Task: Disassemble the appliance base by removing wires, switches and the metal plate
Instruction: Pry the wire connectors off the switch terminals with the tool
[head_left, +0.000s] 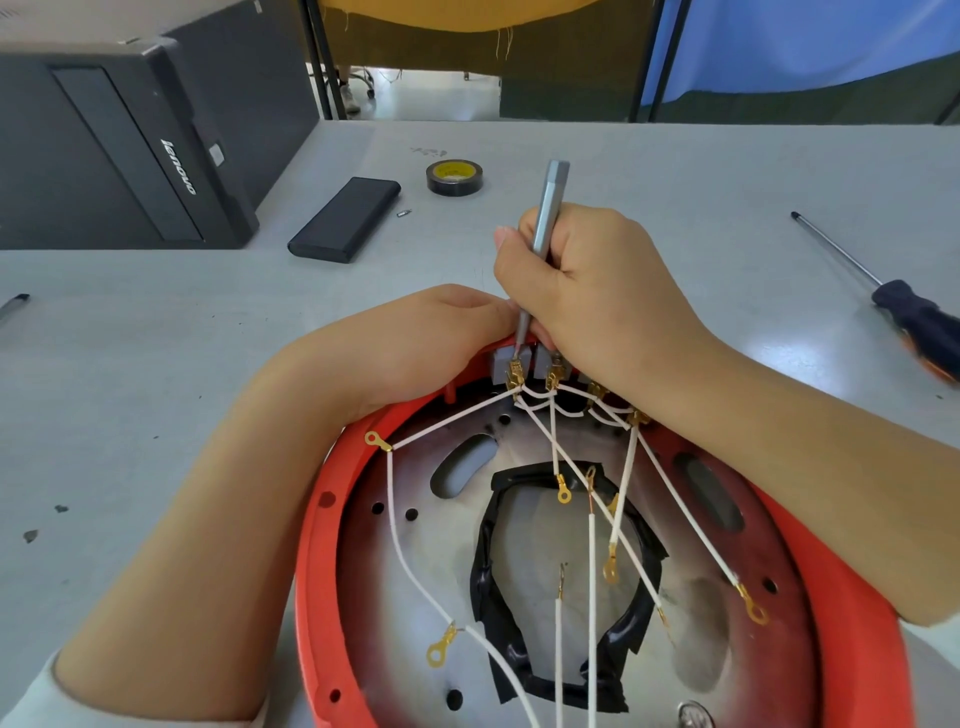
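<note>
1. Table (156, 364): grey surface carrying everything; broad bare stretches at near left and far right, its far edge running under dark frame legs.
2. Computer case (119, 140): black, lying at far left, well apart from the work.
3. Appliance base (317, 561): red plastic ring, at near centre, cut off by the near edge of the view.
4. Metal plate (701, 649): silver disc seated inside the base, with slots, holes and a central opening edged in black tape.
5. Left hand (415, 338): forearm lying across the table and the base's left rim, hand cupped over the far rim; what its fingers hold cannot be told.
6. Right hand (587, 280): forearm crossing the base's right rim, fingers wrapped tight round a grey screwdriver (550, 208), held nearly upright, tip down at the switches.
7. Large screwdriver (893, 301): dark handle, lying at far right, clear of the hands.
8. Black box (345, 218): flat, left of centre, far side.
9. Wires (558, 452): white, with gold ring terminals, fanning from the switches across the plate.
10. Tape roll (454, 177): black, beyond the hands.
11. Switches (511, 361): grey blocks at the far rim, between the hands.
</note>
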